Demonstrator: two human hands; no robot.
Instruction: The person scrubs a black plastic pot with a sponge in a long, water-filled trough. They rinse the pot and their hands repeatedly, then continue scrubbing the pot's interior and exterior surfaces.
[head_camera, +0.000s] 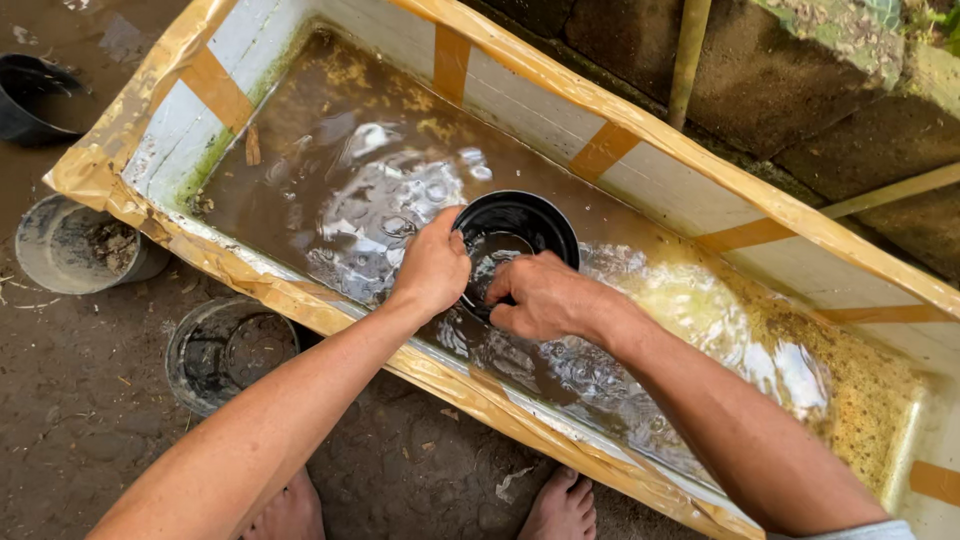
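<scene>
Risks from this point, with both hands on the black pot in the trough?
1. The left hand grips only the wet rim of the round black plastic pot, while the right hand works inside it; it could slip and sink into the murky brown water.
2. The long white foam trough with tan tape looks worn; leaning on its near edge might crack it.
3. Bare feet stand on wet muddy ground, likely slippery.

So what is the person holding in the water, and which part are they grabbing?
A black plastic pot. The left hand grips its rim on the near left side; the right hand is at the near rim, fingers reaching inside. It sits tilted in a tub's murky water.
</scene>
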